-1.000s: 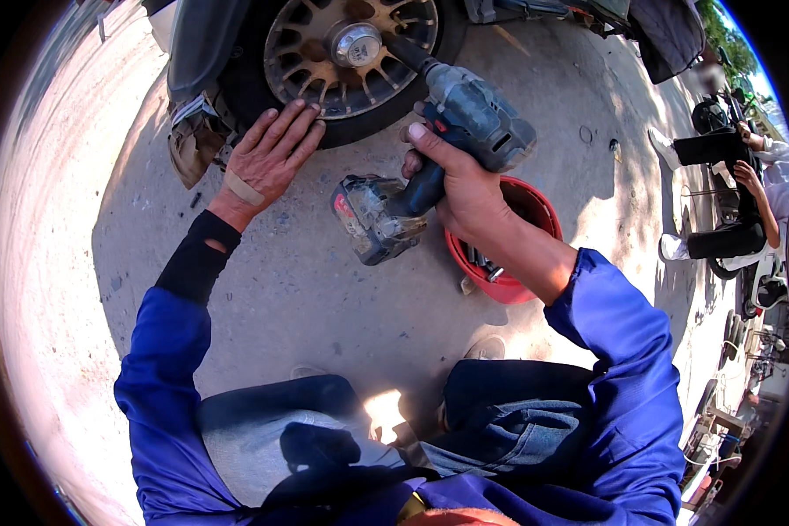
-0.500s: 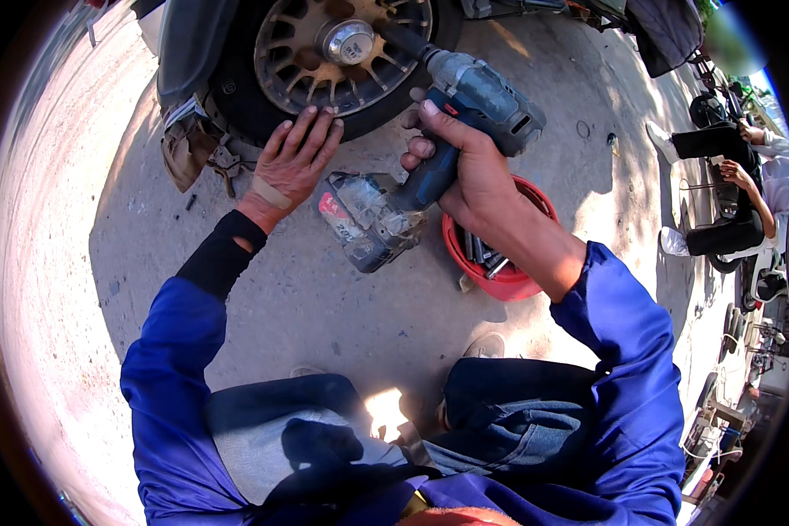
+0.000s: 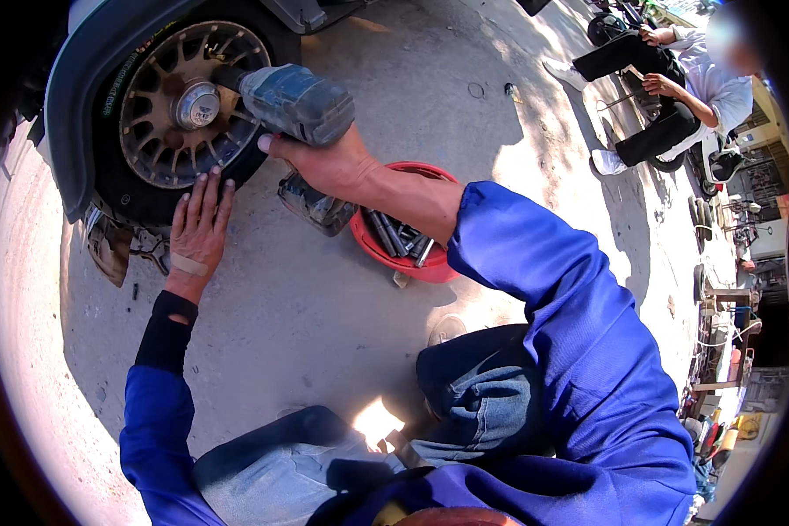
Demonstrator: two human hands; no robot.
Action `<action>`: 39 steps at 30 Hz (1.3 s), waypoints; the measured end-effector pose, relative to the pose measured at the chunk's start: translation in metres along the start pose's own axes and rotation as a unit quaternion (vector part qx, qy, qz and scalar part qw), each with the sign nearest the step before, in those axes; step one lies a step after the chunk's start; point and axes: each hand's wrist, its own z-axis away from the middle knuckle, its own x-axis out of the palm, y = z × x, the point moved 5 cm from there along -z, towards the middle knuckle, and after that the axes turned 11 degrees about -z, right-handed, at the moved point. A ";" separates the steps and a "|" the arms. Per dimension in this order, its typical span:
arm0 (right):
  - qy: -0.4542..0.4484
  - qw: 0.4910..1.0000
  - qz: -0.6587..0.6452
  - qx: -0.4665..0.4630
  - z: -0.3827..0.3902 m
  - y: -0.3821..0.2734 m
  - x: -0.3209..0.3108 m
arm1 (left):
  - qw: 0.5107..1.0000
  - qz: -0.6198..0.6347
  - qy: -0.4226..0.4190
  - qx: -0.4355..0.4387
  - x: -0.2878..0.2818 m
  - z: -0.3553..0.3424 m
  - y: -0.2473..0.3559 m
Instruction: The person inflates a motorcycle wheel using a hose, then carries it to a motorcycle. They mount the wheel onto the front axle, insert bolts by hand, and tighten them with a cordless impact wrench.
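My right hand [image 3: 329, 165] is wrapped round the handle of a cordless impact wrench [image 3: 296, 103] with a dark body and a battery at its base. Its dark socket end reaches into the face of the wheel [image 3: 168, 131], on the right of the silver centre cap; whether it sits on a nut is hidden. My left hand [image 3: 203, 219] lies flat with fingers stretched against the lower part of the black tyre, a plaster near its wrist. The wheel has a dusty, many-spoked rim under a grey fender [image 3: 68, 114].
Below my right forearm stands a red bucket [image 3: 379, 248] holding several metal sockets. A brown cloth-like piece [image 3: 110, 250] lies by the tyre's foot. At the upper right a person [image 3: 675, 96] in black trousers sits near bicycles and racks of tools.
The impact wrench has turned and moved in against the wheel with my right hand. My left hand stays at the tyre's lower edge. My view has shifted right.
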 end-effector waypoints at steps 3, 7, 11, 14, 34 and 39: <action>0.000 0.998 0.025 -0.053 0.000 0.010 -0.010 | 1.000 0.000 0.012 0.010 0.002 -0.001 0.003; -0.041 0.999 -0.002 -0.023 0.004 0.012 -0.021 | 0.999 0.036 0.011 -0.005 0.002 0.000 -0.001; -0.052 0.997 0.054 0.016 0.009 0.018 -0.024 | 0.998 0.050 0.026 -0.012 -0.003 0.008 -0.014; -0.027 0.995 0.096 -0.013 0.010 0.013 -0.028 | 0.999 0.033 0.008 0.012 -0.010 0.008 -0.023; 0.142 0.950 0.252 0.117 0.168 -0.035 -0.232 | 0.990 0.135 -0.039 0.017 -0.036 -0.003 -0.023; 0.167 0.868 0.419 0.208 0.275 0.030 -0.287 | 0.980 0.138 0.136 -0.037 -0.087 -0.071 -0.044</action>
